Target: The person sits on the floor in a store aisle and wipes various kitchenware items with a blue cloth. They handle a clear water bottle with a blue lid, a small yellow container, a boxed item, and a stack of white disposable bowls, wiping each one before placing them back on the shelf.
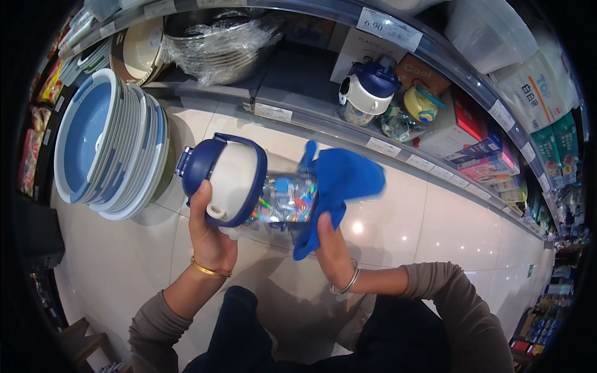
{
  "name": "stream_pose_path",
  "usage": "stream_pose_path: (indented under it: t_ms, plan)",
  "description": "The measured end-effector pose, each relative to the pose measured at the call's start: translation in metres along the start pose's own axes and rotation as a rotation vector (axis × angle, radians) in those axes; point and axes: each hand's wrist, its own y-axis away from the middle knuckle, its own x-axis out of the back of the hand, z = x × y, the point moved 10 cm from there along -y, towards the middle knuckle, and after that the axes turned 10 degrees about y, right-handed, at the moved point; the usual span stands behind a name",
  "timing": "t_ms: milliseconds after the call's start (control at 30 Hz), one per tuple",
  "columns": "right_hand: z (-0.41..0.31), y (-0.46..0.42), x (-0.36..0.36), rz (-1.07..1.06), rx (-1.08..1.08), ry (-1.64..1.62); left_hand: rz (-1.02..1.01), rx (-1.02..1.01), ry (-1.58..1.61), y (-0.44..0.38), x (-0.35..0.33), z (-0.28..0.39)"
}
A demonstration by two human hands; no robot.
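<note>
A plastic water bottle (284,196) lies sideways in front of me, its blue and white lid (235,177) to the left. The clear body carries shiny coloured decoration. My left hand (210,233) grips the lid end from below, thumb over the lid's edge. At the base end, my right hand (332,247) holds a blue cloth (350,175) against the bottle. The cloth covers the base, and one part of it flares out to the right. Most of the right fingers are hidden behind the cloth.
Stacked blue and white basins (93,140) stand on the tiled floor (387,233) at left. On the lower shelf (298,93) are another blue and white bottle (368,91), a yellow-lidded bottle (417,109), boxes (485,154) and plastic-wrapped bowls (224,51). A wooden stool (86,340) is at lower left.
</note>
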Motion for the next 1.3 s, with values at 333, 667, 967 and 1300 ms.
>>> stream_pose_path:
  t_ms: [333, 667, 967, 1300]
  plan:
    - [-0.042, 0.003, -0.002, -0.024, 0.949, 0.849, 0.023, 0.199, 0.296, -0.012, -0.013, -0.015]
    - [-0.008, -0.08, 0.026, -0.21, -0.169, -0.216, -0.057, 0.226, 0.064, 0.0, 0.007, -0.033]
    - [0.038, -0.048, -0.015, -0.668, -0.637, -0.228, -0.143, 0.559, 0.064, 0.026, 0.036, -0.064]
    - [0.077, -0.026, -0.055, -0.877, -0.685, -0.365, -0.101, 0.483, 0.194, -0.002, 0.067, -0.029]
